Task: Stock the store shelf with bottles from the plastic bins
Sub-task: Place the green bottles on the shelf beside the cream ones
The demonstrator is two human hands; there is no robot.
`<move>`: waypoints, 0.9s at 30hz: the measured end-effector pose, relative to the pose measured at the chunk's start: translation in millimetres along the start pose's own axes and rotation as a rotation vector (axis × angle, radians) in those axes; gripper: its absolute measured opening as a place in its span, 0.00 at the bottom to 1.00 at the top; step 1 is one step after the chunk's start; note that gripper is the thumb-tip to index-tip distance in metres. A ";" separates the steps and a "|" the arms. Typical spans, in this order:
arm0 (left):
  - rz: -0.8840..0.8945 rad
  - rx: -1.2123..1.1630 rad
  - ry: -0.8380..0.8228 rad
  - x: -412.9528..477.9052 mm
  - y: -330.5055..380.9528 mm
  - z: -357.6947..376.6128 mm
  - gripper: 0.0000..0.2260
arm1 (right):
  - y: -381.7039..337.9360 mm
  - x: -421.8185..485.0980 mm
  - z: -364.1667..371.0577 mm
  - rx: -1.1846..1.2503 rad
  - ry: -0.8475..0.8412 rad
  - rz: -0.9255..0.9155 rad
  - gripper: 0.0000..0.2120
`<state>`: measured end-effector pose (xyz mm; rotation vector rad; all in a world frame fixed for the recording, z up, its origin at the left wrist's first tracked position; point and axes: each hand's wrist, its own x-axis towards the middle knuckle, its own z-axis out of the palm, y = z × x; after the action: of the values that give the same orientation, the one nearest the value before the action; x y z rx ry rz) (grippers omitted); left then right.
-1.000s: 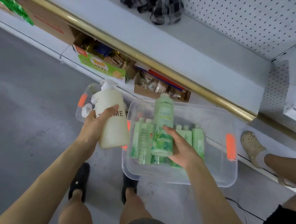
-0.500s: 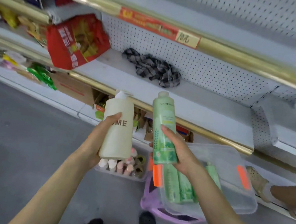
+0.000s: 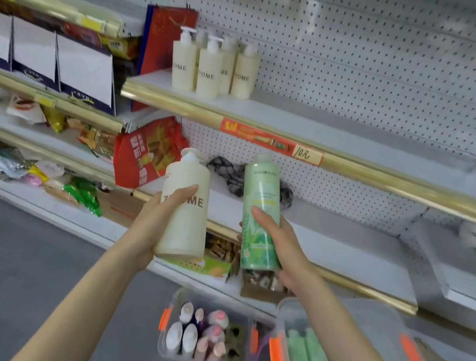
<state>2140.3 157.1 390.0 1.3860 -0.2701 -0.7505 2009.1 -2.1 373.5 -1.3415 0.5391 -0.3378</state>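
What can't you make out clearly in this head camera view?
- Cream pump bottle lettering: left hand's fingers cover its middle.
- Green printed bottle label: print too small.
- Clear plastic bin of green bottles: cut off by the bottom edge.
- Far-left shelf goods: blurred.

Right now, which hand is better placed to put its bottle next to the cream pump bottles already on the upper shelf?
Left, probably. The left hand holds the matching cream pump bottle almost directly below the cream bottles on the shelf; the right hand holds a green bottle, farther right.
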 end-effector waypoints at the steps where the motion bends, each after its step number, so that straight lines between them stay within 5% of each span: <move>1: 0.012 -0.004 -0.004 4.5 5.5 0.7 0.19 | -4.8 5.8 0.0 -0.001 0.000 -0.012 0.24; 4: 0.035 -0.005 0.004 23.5 19.0 4.5 0.14 | -18.9 26.2 -2.4 0.001 -0.023 -0.029 0.25; 14: 0.056 0.007 0.053 114.4 64.8 29.4 0.19 | -64.0 133.0 -15.2 0.020 -0.080 -0.101 0.24; 20: 0.042 -0.089 -0.010 161.7 83.6 39.8 0.25 | -85.8 176.7 -27.8 -0.012 -0.089 -0.108 0.16; 27: 0.072 -0.076 -0.054 235.9 103.7 54.3 0.23 | -99.5 224.1 -34.2 -0.060 0.008 -0.119 0.26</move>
<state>2317.0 -31.6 440.3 1.2797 -0.3289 -0.7319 2184.0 -168.9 427.1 -1.4339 0.4798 -0.4275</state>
